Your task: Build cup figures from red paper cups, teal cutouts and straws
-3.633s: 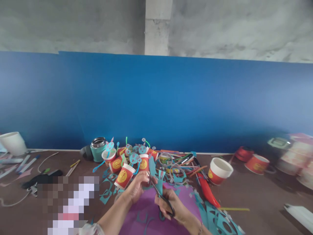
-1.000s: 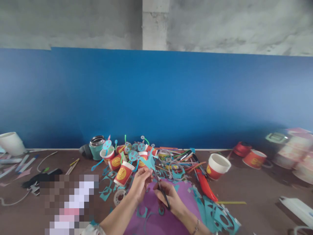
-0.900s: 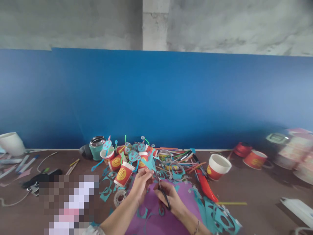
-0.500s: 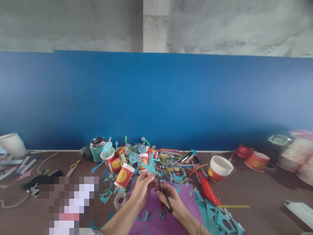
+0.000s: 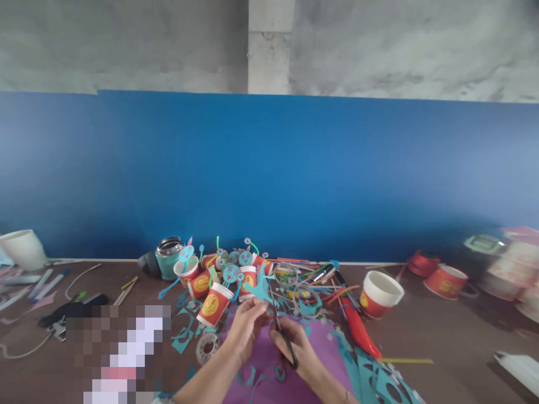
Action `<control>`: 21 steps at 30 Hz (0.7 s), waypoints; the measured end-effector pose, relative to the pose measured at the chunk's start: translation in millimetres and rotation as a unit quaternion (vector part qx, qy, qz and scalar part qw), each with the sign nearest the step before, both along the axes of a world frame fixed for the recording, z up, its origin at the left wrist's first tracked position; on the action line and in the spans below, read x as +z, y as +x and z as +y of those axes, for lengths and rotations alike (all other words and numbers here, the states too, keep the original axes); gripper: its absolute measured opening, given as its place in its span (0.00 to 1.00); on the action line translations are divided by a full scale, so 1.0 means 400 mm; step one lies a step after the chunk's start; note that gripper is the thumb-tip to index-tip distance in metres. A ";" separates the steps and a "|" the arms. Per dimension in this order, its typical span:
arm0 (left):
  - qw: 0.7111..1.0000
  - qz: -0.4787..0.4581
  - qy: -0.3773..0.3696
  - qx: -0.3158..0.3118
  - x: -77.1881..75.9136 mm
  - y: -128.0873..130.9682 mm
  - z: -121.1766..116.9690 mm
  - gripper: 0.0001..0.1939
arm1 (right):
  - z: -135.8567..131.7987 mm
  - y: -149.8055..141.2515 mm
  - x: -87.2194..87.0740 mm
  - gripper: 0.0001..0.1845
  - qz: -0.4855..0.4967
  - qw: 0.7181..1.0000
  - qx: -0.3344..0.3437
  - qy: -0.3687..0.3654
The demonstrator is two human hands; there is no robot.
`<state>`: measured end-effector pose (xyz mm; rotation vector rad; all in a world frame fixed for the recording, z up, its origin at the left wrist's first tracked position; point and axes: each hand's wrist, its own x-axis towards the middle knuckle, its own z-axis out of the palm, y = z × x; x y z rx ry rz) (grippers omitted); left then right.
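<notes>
My left hand (image 5: 249, 324) is closed in a pinch on a piece of blue paper (image 5: 260, 289) that sticks up past the fingertips. Black-handled scissors (image 5: 288, 349) are in my right hand (image 5: 297, 342), their blades pointing up beside the paper's right edge. Whether the blades touch the paper I cannot tell. Below both hands lies a purple sheet (image 5: 311, 365), with a small blue paper disc bearing a red heart (image 5: 280, 372) and blue offcuts on it. A clear roll of tape (image 5: 207, 348) rests left of my left forearm.
Red paper cups (image 5: 214, 306) with blue paper faces crowd the middle, beside a teal flask (image 5: 169, 258). Pens, straws and tape rings lie behind my right hand, near a red-handled tool (image 5: 361, 331). Cut blue sheets (image 5: 381, 379) and stacked cups (image 5: 380, 294) are at right.
The whole view has shifted slightly. Both hands keep nearly the same places, with the blue paper and scissors still held; the scissors and paper have changed angle only a little.
</notes>
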<state>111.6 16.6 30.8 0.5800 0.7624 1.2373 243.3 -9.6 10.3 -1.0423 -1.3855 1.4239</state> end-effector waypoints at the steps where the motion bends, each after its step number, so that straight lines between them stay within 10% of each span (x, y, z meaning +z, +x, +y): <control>1: 1.000 0.003 0.000 0.000 -0.005 -0.001 0.003 0.17 | -0.001 0.000 0.003 0.26 -0.001 1.000 -0.001 0.001; 21: 0.998 0.058 0.024 0.016 -0.016 -0.010 0.019 0.17 | 0.003 0.000 0.020 0.19 -0.041 0.999 0.002 0.018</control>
